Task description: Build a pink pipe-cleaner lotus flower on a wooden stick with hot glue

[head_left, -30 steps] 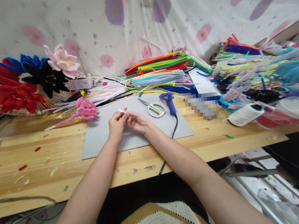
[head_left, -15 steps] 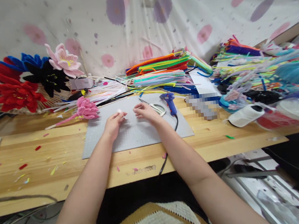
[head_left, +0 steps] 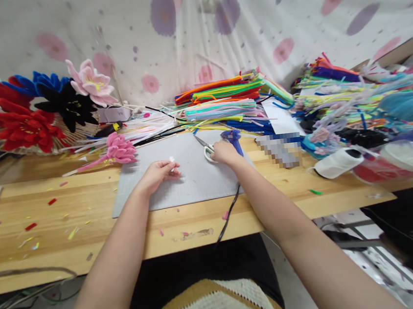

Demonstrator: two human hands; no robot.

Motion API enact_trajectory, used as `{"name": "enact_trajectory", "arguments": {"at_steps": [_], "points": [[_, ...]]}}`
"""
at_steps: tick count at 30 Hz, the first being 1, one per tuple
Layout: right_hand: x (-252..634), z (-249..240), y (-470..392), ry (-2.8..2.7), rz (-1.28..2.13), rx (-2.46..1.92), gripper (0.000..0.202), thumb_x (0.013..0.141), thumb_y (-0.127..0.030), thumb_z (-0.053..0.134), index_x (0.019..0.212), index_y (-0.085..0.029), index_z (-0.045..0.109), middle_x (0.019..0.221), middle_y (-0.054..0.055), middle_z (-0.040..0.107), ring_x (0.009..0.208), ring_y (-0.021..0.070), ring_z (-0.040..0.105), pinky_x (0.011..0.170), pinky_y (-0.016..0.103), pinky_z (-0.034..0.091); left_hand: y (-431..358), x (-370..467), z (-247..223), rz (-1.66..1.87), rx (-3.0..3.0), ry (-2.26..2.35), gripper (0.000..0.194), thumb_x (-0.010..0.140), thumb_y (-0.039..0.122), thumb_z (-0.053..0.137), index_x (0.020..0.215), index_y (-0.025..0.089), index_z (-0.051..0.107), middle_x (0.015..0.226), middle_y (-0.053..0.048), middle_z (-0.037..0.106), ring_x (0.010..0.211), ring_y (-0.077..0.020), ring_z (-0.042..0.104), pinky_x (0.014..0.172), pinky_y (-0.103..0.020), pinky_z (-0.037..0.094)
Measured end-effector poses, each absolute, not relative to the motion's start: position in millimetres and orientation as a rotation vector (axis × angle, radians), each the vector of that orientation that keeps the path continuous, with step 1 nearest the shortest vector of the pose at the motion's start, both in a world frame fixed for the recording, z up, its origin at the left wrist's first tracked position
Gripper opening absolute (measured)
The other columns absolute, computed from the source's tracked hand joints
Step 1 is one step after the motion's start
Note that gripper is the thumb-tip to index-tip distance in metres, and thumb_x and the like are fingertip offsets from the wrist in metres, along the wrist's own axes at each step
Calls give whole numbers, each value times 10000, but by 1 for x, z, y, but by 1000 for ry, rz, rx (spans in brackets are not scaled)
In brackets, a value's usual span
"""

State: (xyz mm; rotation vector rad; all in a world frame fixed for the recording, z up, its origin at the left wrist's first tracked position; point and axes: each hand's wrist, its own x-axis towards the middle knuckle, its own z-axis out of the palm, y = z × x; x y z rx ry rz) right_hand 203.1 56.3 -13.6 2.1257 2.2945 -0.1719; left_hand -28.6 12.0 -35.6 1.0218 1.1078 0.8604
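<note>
My left hand [head_left: 161, 173] is closed in a pinch over the grey mat [head_left: 195, 187], holding a small white piece [head_left: 171, 159] that pokes up between thumb and finger. Its exact kind is too small to make out. On the mat's right half, my right hand [head_left: 225, 151] has its fingers curled on the white-handled scissors [head_left: 208, 150], covering part of the handles. The blades point up and to the left. Just behind that hand, a blue glue gun [head_left: 234, 139] lies partly hidden, its black cord [head_left: 231, 213] running over the table edge.
A pink pipe-cleaner flower [head_left: 119, 150] lies left of the mat. Bundles of coloured pipe cleaners [head_left: 222, 94] line the back. Finished fuzzy flowers [head_left: 28, 126] stand at far left. A white spool [head_left: 338, 163] lies at right. Scraps [head_left: 31, 227] dot the wooden table [head_left: 96, 200].
My right hand has moved right, from beside the left hand onto the scissors, whose handles have swung slightly left. My left hand keeps the white piece, its fingers a little lower.
</note>
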Motion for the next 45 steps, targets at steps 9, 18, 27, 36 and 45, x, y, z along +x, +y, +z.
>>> {"name": "enact_trajectory", "arguments": {"at_steps": [9,18,27,36,45], "points": [[208,-9,47,2773,-978,1913,485,618,-447,643,977,-163,482,882,32,599,735,135,539,598,215,390,13,-34,-33,946,1150,1102,328,633,406,679,768,110,639,713,-71,664,720,-178,629,743,-365,506],[198,6,37,2980,-500,1262,589,605,-621,598,955,-152,532,907,78,569,840,190,506,696,264,364,13,-35,-30,939,1285,1057,358,596,423,691,809,136,702,883,-111,687,901,-224,606,787,-336,469],[186,15,31,2896,-249,1258,554,642,-677,507,897,-187,550,835,43,629,696,156,542,538,227,250,15,-40,-31,932,1260,1049,321,558,379,710,778,146,719,858,-110,694,882,-231,604,744,-322,472],[188,12,30,2828,-66,1357,583,641,-731,446,877,-212,571,747,35,652,658,172,572,523,238,212,15,-42,-31,934,1211,1095,237,547,333,693,694,150,720,831,-106,700,844,-224,606,760,-326,463],[190,10,29,2807,-14,1376,532,693,-694,425,865,-217,588,749,47,666,678,185,586,535,249,207,16,-42,-31,903,1250,1125,239,548,356,688,673,155,719,801,-96,697,797,-211,604,758,-323,459]]}}
